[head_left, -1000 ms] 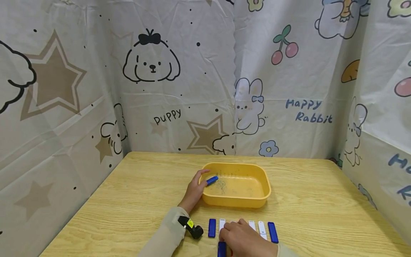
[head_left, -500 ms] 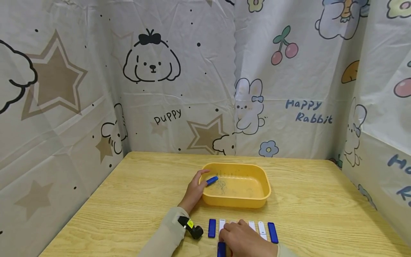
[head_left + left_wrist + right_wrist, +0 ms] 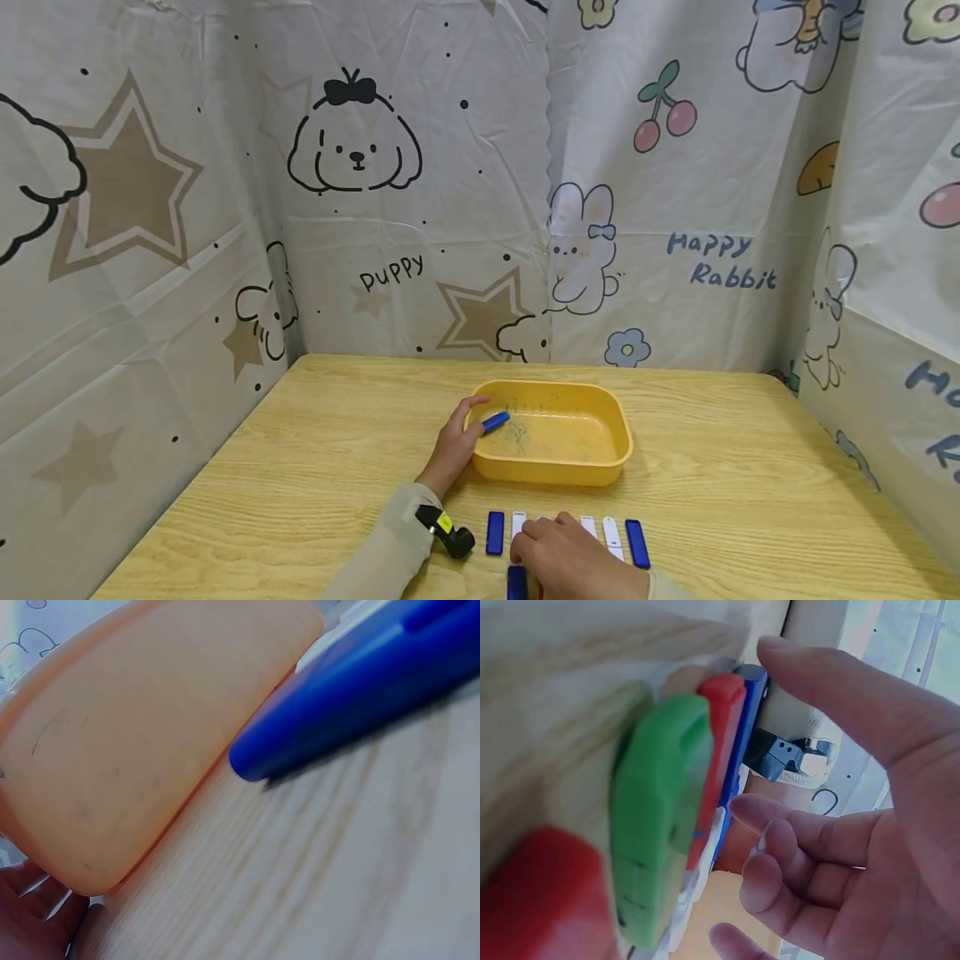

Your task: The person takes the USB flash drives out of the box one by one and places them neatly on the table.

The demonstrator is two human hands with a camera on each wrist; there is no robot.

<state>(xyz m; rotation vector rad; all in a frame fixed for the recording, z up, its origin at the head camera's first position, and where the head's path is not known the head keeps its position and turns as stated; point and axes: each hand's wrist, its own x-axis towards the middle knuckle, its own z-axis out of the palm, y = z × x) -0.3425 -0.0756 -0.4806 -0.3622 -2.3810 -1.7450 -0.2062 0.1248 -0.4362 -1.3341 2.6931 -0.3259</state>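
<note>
My left hand [image 3: 448, 446] grips the left end of a yellow plastic basin [image 3: 558, 475], thumb at the rim. Close to that thumb, a small blue piece [image 3: 497, 421] lies inside the basin. My right hand [image 3: 573, 560] is low over small flat plastic pieces on the table. Its thumb and index finger are spread apart in the right wrist view, close to the ends of a blue piece [image 3: 744, 727]. Beside that stand a red piece [image 3: 721, 720] and a rounded green piece [image 3: 660, 817]. Another red piece [image 3: 544, 892] is nearest the camera.
A row in front of the basin has a blue piece [image 3: 495, 533] at its left end and another blue piece [image 3: 637, 543] at its right. White pieces [image 3: 612, 533] lie between, partly hidden by my right hand. Patterned cloth [image 3: 420, 250] encloses the wooden table [image 3: 337, 433].
The blue piece by my right hand has shifted very slightly toward me. My left hand and the basin have stayed still.
</note>
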